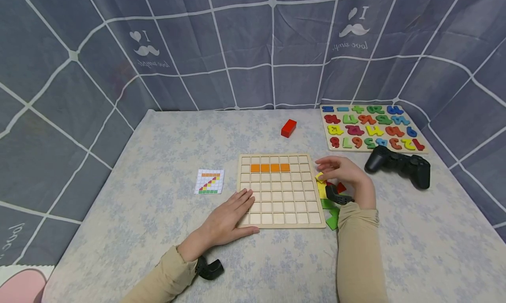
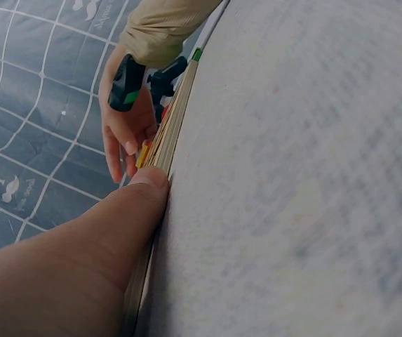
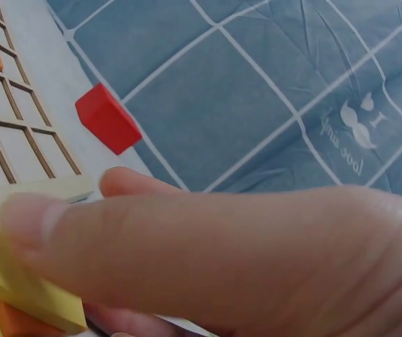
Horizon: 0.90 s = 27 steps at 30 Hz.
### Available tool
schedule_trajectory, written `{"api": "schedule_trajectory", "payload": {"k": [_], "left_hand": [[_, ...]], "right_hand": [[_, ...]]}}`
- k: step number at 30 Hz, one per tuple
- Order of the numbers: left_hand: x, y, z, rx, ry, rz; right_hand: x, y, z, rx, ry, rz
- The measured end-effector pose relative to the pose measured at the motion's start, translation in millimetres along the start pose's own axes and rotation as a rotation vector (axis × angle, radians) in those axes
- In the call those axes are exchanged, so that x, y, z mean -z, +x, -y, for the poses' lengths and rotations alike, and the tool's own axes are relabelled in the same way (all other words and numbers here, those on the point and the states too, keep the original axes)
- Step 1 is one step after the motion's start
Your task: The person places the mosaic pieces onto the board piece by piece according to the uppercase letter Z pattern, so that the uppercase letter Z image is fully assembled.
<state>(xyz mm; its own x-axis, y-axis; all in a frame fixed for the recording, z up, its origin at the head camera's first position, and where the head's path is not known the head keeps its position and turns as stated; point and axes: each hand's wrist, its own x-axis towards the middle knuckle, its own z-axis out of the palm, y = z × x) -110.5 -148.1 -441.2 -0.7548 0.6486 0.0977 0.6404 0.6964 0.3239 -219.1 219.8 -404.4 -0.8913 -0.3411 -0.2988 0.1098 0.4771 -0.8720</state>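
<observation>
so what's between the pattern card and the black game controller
The wooden grid board, holding a row of four orange tiles, then the right hand, its thumb touching a yellow tile. The head view shows that stretch.

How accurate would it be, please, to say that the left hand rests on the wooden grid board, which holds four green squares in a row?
Only the colour is wrong: the four squares are orange, not green, as the head view shows. The left hand does rest on the board.
</observation>
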Motion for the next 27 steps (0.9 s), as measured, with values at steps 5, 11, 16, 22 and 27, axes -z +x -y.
{"api": "schedule_trajectory", "payload": {"k": [5,11,16,22,27], "left_hand": [[-0.5,0.2,0.1,-0.004,-0.002,-0.006],[0.0,0.4,0.0,-0.003,-0.001,0.002],[0.6,0.2,0.0,-0.004,0.004,0.003],[1.2,0.0,-0.3,0.0,-0.001,0.004],[1.1,0.1,-0.2,-0.004,0.005,0.001]], "right_hand": [[2.0,-0.5,-4.2,-0.015,0.039,0.037],[2.7,0.0,-6.3,-0.028,0.01,0.042],[1.4,1.4,-6.6,-0.024,-0.015,0.021],[0.0,1.8,-6.3,-0.039,-0.022,-0.014],[-0.6,1.3,-4.9,-0.075,-0.032,-0.061]]}}
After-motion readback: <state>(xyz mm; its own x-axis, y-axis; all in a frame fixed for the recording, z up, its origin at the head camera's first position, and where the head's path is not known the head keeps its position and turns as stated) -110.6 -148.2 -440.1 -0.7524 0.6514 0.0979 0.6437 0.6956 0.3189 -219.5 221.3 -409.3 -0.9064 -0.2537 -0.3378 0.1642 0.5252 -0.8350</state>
